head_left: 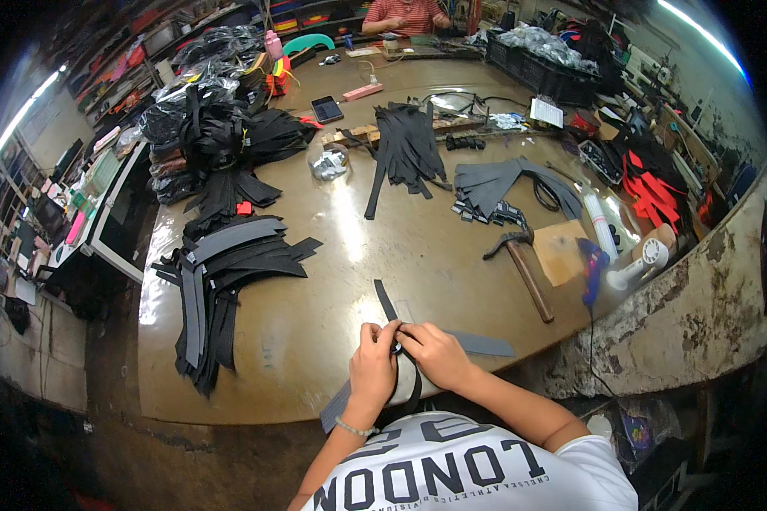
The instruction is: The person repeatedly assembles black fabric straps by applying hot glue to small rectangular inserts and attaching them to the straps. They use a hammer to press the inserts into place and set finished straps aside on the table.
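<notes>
Close together at the table's front edge, both my hands pinch a black webbing strap point(385, 298). My left hand point(372, 368) has its fingers closed on the strap, and my right hand point(435, 353) grips it just beside. One strap end points away over the table; another part hangs in a loop below my hands. Something small and shiny shows between the fingertips, too covered to name. A grey strip point(484, 344) lies beside my right hand, partly under it. A second grey strip point(336, 409) lies at the table edge by my left wrist.
Piles of black and grey straps point(256, 255) lie at the left, with more black strips point(406, 149) farther back. A hammer point(528, 277), a blue glue gun point(591, 271) and grey strips point(494, 183) lie to the right. Beyond the table point(315, 358), another person point(405, 17) sits.
</notes>
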Tool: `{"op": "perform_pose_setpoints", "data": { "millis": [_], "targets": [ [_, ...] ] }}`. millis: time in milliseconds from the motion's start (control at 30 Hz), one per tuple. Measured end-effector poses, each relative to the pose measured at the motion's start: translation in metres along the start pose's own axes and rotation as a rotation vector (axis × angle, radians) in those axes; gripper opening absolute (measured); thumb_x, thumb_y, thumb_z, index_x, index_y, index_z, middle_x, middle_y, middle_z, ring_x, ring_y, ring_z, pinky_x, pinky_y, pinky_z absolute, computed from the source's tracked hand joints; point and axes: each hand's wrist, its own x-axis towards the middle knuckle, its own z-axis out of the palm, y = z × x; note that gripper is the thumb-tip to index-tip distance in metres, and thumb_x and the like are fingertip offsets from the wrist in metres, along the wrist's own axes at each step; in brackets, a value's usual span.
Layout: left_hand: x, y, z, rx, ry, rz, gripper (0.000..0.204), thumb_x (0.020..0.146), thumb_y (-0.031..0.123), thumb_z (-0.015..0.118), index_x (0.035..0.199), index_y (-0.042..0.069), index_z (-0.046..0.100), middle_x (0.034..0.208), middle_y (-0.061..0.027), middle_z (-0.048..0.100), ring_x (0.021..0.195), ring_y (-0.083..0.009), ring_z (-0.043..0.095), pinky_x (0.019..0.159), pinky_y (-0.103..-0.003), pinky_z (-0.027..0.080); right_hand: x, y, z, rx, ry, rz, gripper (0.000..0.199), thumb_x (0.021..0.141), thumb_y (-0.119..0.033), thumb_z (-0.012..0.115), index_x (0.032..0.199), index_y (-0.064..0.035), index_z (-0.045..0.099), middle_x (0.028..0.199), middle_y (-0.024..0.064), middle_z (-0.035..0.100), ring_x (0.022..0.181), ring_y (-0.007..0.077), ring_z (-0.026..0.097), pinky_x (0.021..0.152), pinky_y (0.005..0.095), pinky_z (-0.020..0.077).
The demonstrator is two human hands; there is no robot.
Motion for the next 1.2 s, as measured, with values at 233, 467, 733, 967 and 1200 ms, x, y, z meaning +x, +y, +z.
{"op": "perform_pose_setpoints", "data": {
  "millis": [233,467,733,967,1200],
  "targets": [
    [-0.003,-0.005,0.008,0.125,0.009,0.034,0.043,0.079,-0.002,0.063,0.117,0.018,0.068,0.100,-0.0129,0.054,0.079,-0.0348,0.064,0.066,-0.045,0.053,-0.012,-0.015,-0.017,0.048,-0.081,0.002,0.020,0.075,-0.009,0.061,0.093,0.0007,0.063,0.101,0.0119,0.060,0.102,0.0283,0.059,0.085,0.0358,0.0526],
    [0.007,-0.003,-0.008,0.059,-0.148,-0.029,0.047,0.078,-0.004,0.064,0.122,0.010,0.061,0.102,-0.0140,0.052,0.085,-0.0329,0.062,0.072,-0.044,0.051,-0.083,0.034,-0.100,0.745,0.318,0.730,0.032,0.077,-0.024,0.082,0.091,-0.0040,0.061,0.082,0.0066,0.062,0.085,0.0185,0.062,0.084,0.0362,0.0496],
    [-0.003,-0.007,-0.015,-0.160,0.060,-0.014,0.047,0.076,-0.011,0.061,0.118,0.009,0.065,0.099,-0.0119,0.053,0.083,-0.0287,0.063,0.072,-0.041,0.050,-0.119,0.187,-0.151,-0.496,0.841,0.970,0.073,0.081,-0.034,0.081,0.132,0.0044,0.045,0.119,0.0204,0.050,0.108,0.0307,0.051,0.096,0.0402,0.0421],
    [-0.006,-0.010,-0.012,-0.130,-0.089,0.034,0.047,0.077,-0.006,0.063,0.119,0.016,0.067,0.103,-0.0087,0.054,0.080,-0.0284,0.064,0.068,-0.041,0.052,-0.014,0.014,-0.052,0.290,0.020,0.209,0.031,0.082,-0.007,0.072,0.111,-0.0068,0.064,0.109,0.0132,0.060,0.096,0.0310,0.061,0.083,0.0364,0.0519],
    [-0.005,-0.007,-0.011,0.059,-0.123,0.036,0.040,0.081,0.004,0.064,0.117,0.021,0.067,0.103,-0.0079,0.053,0.077,-0.0297,0.066,0.062,-0.043,0.054,-0.015,-0.004,-0.016,0.200,-0.046,-0.203,0.031,0.076,-0.006,0.062,0.106,0.0021,0.062,0.106,0.0130,0.062,0.093,0.0277,0.060,0.078,0.0363,0.0530]
  ]
}}
